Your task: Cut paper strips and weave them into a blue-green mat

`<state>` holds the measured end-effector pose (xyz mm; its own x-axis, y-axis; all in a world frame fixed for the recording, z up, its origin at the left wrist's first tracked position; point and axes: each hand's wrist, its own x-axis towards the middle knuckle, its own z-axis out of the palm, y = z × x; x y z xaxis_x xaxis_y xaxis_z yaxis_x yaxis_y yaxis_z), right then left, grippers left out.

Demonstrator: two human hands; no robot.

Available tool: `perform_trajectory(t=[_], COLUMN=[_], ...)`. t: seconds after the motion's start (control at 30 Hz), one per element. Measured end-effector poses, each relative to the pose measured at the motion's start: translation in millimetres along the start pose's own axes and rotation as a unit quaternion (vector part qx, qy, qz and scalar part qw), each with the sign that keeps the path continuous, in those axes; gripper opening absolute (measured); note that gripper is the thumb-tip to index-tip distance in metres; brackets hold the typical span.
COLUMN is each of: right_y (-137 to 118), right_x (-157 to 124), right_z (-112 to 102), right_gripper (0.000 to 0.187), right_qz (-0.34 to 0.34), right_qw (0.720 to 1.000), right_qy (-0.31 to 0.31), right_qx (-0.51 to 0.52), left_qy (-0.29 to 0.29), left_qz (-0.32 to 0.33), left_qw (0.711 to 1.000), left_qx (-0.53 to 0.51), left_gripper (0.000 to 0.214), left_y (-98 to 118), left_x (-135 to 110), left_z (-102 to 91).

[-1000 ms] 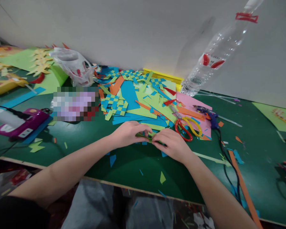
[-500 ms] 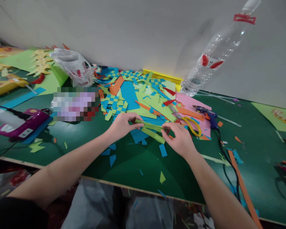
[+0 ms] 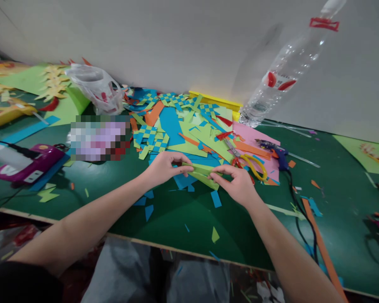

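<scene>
My left hand (image 3: 163, 168) pinches one end of some light green paper strips (image 3: 202, 173), held just above the green table (image 3: 183, 219). My right hand (image 3: 238, 184) pinches the other end of the same strips, its fingers closed on them. The strips hang between the two hands, slanting down to the right. Right behind them lies a heap of blue, green and orange paper pieces (image 3: 183, 126), with woven blue-and-green squares (image 3: 151, 136) among them. Red and yellow scissors (image 3: 251, 165) lie beside my right hand.
A clear plastic bottle (image 3: 287, 69) leans against the wall at the back right. A blue glue gun (image 3: 278, 153) with a black cable lies right of the scissors. A purple device (image 3: 31, 164) and a plastic bag (image 3: 96, 86) sit at the left. Paper scraps dot the table.
Both hands have lifted from the table surface and moved back towards the heap, pulling the green strips out between them; in the last half second the hands came slightly closer together.
</scene>
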<state>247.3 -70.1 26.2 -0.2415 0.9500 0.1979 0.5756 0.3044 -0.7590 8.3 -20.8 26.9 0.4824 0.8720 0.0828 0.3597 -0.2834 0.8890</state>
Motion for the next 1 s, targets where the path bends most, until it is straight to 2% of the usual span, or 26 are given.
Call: perform_trajectory(t=[0.37,0.73,1.0], right_y=[-0.6,0.5,1.2], right_x=[0.3,0.1,0.1], right_z=[-1.2,-1.0,-1.2], right_gripper=[0.018,0.019,0.016], right_qz=[0.01,0.011,0.003], right_qw=[1.0,1.0,1.0], right_qy=[0.003,0.013,0.02], right_qx=[0.029,0.02,0.004], left_qy=[0.004,-0.012,-0.015], left_qz=[-0.015,-0.014,-0.015], left_qw=[1.0,0.999,0.999], left_qx=[-0.009,-0.033,-0.031], left_gripper=[0.022,0.021,0.02], left_y=[-0.5,-6.9,-3.0], left_x=[0.2,0.6,1.1], left_z=[-0.5,0.4,0.4])
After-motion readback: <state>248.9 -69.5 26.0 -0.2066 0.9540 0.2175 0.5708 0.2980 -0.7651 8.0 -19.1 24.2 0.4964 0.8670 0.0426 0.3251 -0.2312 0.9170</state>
